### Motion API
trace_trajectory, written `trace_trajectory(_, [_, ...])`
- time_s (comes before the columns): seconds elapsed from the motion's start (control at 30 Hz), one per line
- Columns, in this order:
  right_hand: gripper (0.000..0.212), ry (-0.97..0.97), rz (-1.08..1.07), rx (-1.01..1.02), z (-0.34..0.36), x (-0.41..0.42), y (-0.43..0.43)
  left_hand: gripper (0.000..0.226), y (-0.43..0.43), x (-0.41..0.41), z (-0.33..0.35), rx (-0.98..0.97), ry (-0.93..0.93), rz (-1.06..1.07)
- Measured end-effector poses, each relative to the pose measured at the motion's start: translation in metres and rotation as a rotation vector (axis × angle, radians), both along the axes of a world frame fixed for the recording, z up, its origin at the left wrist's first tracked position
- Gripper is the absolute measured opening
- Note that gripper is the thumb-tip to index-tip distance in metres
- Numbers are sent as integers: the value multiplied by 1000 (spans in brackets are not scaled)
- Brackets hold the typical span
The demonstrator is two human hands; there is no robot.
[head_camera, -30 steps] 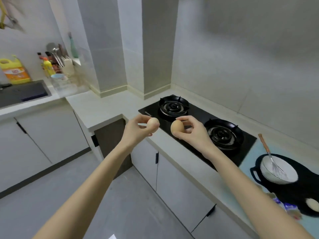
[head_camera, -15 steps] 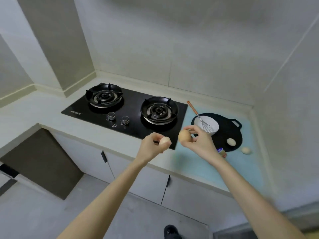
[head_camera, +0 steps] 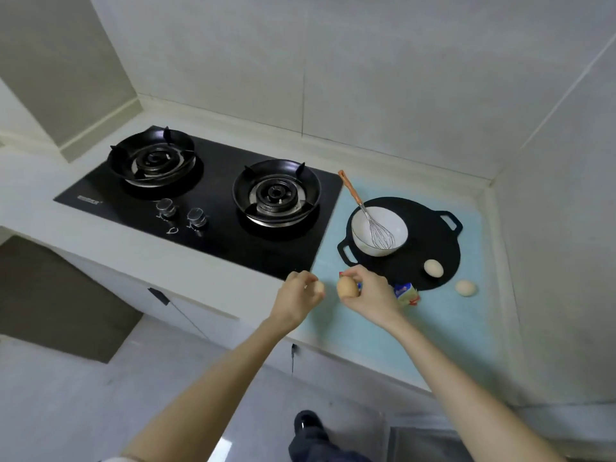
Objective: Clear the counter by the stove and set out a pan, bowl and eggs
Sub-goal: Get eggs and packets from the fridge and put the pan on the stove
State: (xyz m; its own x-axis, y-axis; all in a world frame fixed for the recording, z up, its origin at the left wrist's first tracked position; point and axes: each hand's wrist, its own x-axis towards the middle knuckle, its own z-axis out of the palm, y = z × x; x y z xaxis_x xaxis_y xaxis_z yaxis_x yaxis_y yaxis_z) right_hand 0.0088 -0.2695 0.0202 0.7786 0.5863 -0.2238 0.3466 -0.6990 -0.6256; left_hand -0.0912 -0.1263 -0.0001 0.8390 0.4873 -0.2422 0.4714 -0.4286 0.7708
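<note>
My left hand (head_camera: 298, 296) grips a pale egg (head_camera: 319, 287), mostly hidden by its fingers, over the counter's front edge. My right hand (head_camera: 368, 296) pinches a brown egg (head_camera: 346, 287) just right of it, above the light blue mat (head_camera: 443, 328). A flat black pan (head_camera: 430, 241) with two loop handles lies on the mat. A white bowl (head_camera: 363, 243) with a wire whisk (head_camera: 375, 226) stands on the pan's left part. One white egg (head_camera: 433, 268) lies on the pan, another white egg (head_camera: 465, 288) on the mat beside it.
A black two-burner gas stove (head_camera: 206, 208) is set in the counter left of the mat. A small blue and yellow packet (head_camera: 406, 292) lies by my right hand, partly hidden. Tiled walls close off the back and right. A shoe (head_camera: 308, 425) shows on the floor below.
The view has closed in on the counter by the stove. Both hands, still holding their eggs, have moved toward the mat in front of the pan.
</note>
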Motion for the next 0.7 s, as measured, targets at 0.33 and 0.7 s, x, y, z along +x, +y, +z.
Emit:
trace_trajectory(0.33, [46, -170, 241, -275, -35, 39, -5, 27, -7, 47, -29, 119, 122, -41])
trace_trajectory(0.7, [50, -197, 322, -352, -38, 41, -11, 42, -13, 53, -34, 135, 114, -12])
